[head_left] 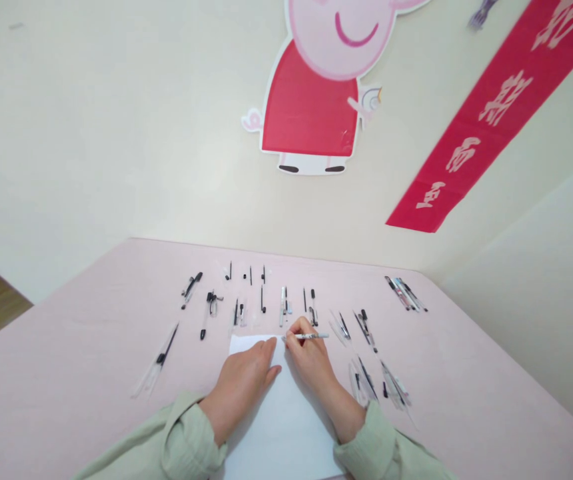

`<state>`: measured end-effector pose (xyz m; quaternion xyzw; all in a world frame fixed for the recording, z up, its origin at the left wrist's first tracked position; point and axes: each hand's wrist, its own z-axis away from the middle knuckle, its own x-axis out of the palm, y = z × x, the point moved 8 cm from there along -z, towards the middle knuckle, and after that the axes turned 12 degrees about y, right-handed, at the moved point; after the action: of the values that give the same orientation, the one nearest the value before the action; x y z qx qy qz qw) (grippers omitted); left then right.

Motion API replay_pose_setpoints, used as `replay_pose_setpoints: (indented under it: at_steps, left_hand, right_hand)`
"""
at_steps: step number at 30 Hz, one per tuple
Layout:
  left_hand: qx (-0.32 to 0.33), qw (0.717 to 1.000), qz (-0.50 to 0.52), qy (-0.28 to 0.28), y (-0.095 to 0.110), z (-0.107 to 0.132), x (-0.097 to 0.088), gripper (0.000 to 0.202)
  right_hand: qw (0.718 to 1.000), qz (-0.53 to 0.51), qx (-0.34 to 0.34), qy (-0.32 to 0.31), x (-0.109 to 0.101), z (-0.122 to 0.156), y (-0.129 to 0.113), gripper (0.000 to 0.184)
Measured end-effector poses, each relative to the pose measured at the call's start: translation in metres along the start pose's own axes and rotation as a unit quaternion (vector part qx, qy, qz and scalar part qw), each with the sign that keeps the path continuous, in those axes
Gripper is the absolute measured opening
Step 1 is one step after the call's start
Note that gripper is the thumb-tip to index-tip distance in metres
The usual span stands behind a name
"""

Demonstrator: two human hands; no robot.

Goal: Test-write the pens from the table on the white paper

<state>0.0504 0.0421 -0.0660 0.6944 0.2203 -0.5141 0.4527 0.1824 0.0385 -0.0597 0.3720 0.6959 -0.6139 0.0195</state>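
A white sheet of paper (279,420) lies on the pink table (66,373) in front of me. My left hand (244,383) rests flat on the paper, fingers stretched toward its far edge. My right hand (311,360) is closed around a clear pen (311,336), which lies nearly level with its tip at the paper's far edge. Both sleeves are pale green.
Several pens and pen parts lie spread across the table beyond and beside the paper: a black pen (191,287) at far left, a clear one (159,363) near left, a group (406,293) at far right, more (381,383) near right. A cartoon wall cut-out (316,100) and red banner (486,113) hang behind.
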Motion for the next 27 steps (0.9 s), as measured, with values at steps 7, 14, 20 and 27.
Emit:
replay_pose_setpoints:
  at_steps: [7,14,20,27]
  left_hand:
    - [-0.012,1.0,0.017,-0.001,-0.0017,-0.0007,0.0004,0.042]
    - [-0.016,1.0,0.02,-0.003,-0.0022,-0.0006,0.0011,0.041]
    - [-0.014,1.0,0.027,0.0,-0.0001,-0.0006,-0.0004,0.041]
    - [-0.01,1.0,0.017,-0.004,0.0004,-0.0005,-0.001,0.043]
  right_hand:
    - [1.0,-0.003,-0.003,0.002,0.0001,0.0,-0.0019,0.011]
    - [1.0,0.006,-0.006,-0.007,0.0013,0.0005,-0.0004,0.012]
    - [1.0,-0.004,-0.018,-0.01,0.0029,0.0008,-0.0003,0.011]
    - [1.0,-0.007,-0.023,0.002,0.0006,-0.0003,-0.0023,0.012]
